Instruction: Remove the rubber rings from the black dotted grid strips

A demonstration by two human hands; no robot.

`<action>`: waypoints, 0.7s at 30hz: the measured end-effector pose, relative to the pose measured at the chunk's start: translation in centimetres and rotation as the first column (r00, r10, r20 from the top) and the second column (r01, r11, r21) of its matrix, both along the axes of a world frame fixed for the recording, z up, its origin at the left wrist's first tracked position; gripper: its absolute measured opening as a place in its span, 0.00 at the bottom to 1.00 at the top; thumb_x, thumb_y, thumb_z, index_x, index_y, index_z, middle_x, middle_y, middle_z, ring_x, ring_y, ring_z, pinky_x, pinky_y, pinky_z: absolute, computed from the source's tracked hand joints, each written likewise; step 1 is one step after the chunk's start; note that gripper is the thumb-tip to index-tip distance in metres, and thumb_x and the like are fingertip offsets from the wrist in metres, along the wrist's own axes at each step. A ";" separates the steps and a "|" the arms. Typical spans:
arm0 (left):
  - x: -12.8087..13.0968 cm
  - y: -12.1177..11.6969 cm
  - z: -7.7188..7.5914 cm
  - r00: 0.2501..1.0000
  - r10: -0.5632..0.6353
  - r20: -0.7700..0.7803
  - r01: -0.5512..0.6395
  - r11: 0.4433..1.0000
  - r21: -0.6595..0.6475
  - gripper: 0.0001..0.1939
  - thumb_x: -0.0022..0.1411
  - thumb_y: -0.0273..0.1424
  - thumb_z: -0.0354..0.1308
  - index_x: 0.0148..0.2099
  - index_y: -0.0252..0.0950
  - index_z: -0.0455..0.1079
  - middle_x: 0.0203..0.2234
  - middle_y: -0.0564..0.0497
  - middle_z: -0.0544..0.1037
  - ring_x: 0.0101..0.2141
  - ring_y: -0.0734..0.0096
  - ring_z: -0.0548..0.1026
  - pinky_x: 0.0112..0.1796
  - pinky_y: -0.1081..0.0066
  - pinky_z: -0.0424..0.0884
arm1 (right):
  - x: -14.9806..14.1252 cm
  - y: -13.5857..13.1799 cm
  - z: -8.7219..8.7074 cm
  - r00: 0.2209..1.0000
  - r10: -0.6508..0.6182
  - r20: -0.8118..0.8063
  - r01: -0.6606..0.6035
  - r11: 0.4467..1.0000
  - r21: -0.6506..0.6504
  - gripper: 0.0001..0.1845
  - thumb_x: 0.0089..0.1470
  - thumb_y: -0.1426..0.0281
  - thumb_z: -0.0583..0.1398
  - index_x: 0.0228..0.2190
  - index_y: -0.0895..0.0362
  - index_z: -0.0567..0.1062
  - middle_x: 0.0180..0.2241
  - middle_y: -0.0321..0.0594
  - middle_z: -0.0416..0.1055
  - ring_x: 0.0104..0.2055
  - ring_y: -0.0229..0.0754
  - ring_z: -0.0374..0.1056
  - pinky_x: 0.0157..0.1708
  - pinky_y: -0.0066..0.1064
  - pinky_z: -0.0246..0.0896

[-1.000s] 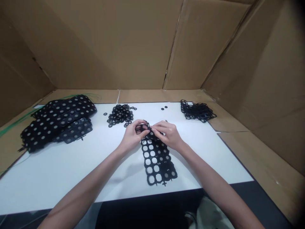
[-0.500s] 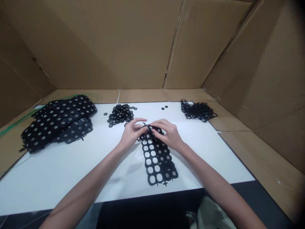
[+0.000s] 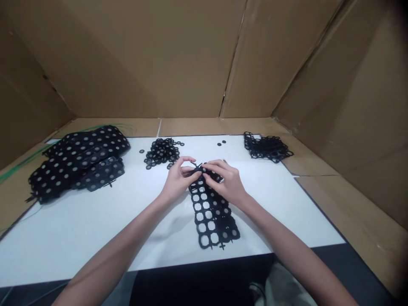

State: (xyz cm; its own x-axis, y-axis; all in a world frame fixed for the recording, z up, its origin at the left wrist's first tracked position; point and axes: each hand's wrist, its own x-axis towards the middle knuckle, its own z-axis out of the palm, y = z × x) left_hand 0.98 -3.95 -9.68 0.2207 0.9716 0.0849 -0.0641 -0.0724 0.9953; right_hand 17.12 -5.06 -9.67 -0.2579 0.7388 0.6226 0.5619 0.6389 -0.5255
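A black sheet with rows of round holes lies lengthwise before me, its far end lifted between my fingers. Its left columns show white through open holes; those on the right hold grey-centred discs. My left hand pinches the far left edge with thumb and fingers. From the right, my right hand closes thumb and fingertips on the same end, close to the left thumb. Fingers hide whatever small part may sit between them. Beyond my left hand is a heap of small black ring-like discs.
Several disc-filled black sheets are piled at the left, with thin green strands alongside. Two loose discs lie at the back. Tangled black perforated sheets rest at the back right. Cardboard walls enclose the white tabletop.
Both hands stay at the sheet's far end and the fingertips have shifted slightly. The lifted end sits a little differently in the fingers. The view has moved slightly.
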 end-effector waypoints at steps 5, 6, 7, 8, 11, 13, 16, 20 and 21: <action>0.1 -0.2 0.1 1.000 -0.003 -0.017 0.004 0.999 0.044 0.17 0.46 0.31 0.60 0.39 0.38 0.60 0.21 0.56 0.74 0.25 0.75 0.71 0.27 0.77 0.62 | 0.3 0.2 0.5 0.995 0.020 -0.101 -0.042 0.976 -0.216 0.08 0.49 0.68 0.57 0.33 0.51 0.76 0.33 0.37 0.73 0.35 0.39 0.69 0.37 0.33 0.65; 0.1 -0.2 0.1 1.000 -0.004 -0.018 0.004 0.999 0.048 0.17 0.46 0.31 0.60 0.38 0.38 0.60 0.20 0.56 0.73 0.24 0.76 0.71 0.26 0.77 0.61 | 0.3 0.3 0.4 0.992 0.025 -0.123 -0.056 0.966 -0.253 0.08 0.49 0.68 0.57 0.32 0.51 0.76 0.33 0.37 0.73 0.35 0.39 0.69 0.38 0.33 0.65; 0.1 -0.2 0.1 1.000 -0.004 -0.021 0.005 0.999 0.053 0.17 0.46 0.30 0.60 0.38 0.38 0.60 0.20 0.56 0.73 0.24 0.76 0.70 0.26 0.78 0.60 | 0.4 0.4 0.4 0.989 0.028 -0.147 -0.069 0.957 -0.283 0.08 0.49 0.69 0.58 0.32 0.52 0.76 0.33 0.37 0.73 0.35 0.39 0.69 0.38 0.34 0.65; 0.1 -0.2 0.1 1.000 -0.004 -0.026 0.006 0.998 0.058 0.16 0.46 0.30 0.60 0.38 0.38 0.60 0.20 0.57 0.73 0.24 0.77 0.70 0.25 0.78 0.59 | 0.4 0.4 0.3 0.985 0.029 -0.170 -0.081 0.948 -0.308 0.08 0.48 0.69 0.58 0.32 0.53 0.75 0.33 0.37 0.73 0.35 0.39 0.69 0.38 0.33 0.65; 0.1 -0.3 0.0 1.000 -0.005 -0.031 0.007 0.998 0.064 0.15 0.47 0.30 0.60 0.38 0.38 0.60 0.21 0.56 0.73 0.25 0.77 0.70 0.26 0.78 0.60 | 0.4 0.5 0.2 0.974 0.028 -0.225 -0.105 0.935 -0.339 0.08 0.47 0.69 0.59 0.32 0.54 0.75 0.33 0.38 0.72 0.34 0.38 0.68 0.37 0.33 0.66; 0.2 -0.2 0.0 1.000 -0.016 -0.015 0.016 0.999 0.031 0.16 0.46 0.31 0.60 0.38 0.37 0.60 0.23 0.55 0.74 0.26 0.75 0.71 0.28 0.76 0.62 | 0.4 0.4 0.2 0.974 0.025 -0.224 -0.095 0.947 -0.306 0.07 0.48 0.68 0.59 0.32 0.54 0.74 0.33 0.38 0.71 0.33 0.38 0.68 0.36 0.33 0.66; 0.2 -0.1 0.0 0.999 -0.012 0.051 0.017 0.995 -0.097 0.18 0.46 0.33 0.61 0.39 0.36 0.61 0.23 0.53 0.75 0.27 0.73 0.72 0.30 0.74 0.64 | 0.2 0.1 0.3 0.983 0.019 -0.183 -0.056 0.978 -0.203 0.06 0.49 0.68 0.58 0.32 0.54 0.73 0.33 0.37 0.71 0.33 0.37 0.67 0.36 0.33 0.66; 0.1 0.2 -0.1 0.983 0.080 0.164 -0.044 0.977 -0.209 0.18 0.45 0.35 0.62 0.39 0.36 0.63 0.23 0.54 0.74 0.23 0.74 0.72 0.29 0.72 0.66 | -0.2 -0.3 -0.1 0.989 -0.004 -0.148 -0.008 0.997 -0.079 0.08 0.50 0.69 0.57 0.35 0.53 0.70 0.33 0.36 0.71 0.35 0.38 0.68 0.38 0.32 0.66; 0.0 0.2 -0.1 0.981 0.081 0.175 -0.044 0.978 -0.203 0.18 0.44 0.34 0.62 0.38 0.35 0.63 0.22 0.54 0.74 0.23 0.74 0.72 0.30 0.71 0.67 | -0.3 -0.4 -0.2 0.990 -0.007 -0.141 -0.001 0.998 -0.059 0.09 0.50 0.70 0.57 0.36 0.53 0.69 0.33 0.37 0.71 0.35 0.38 0.68 0.38 0.32 0.66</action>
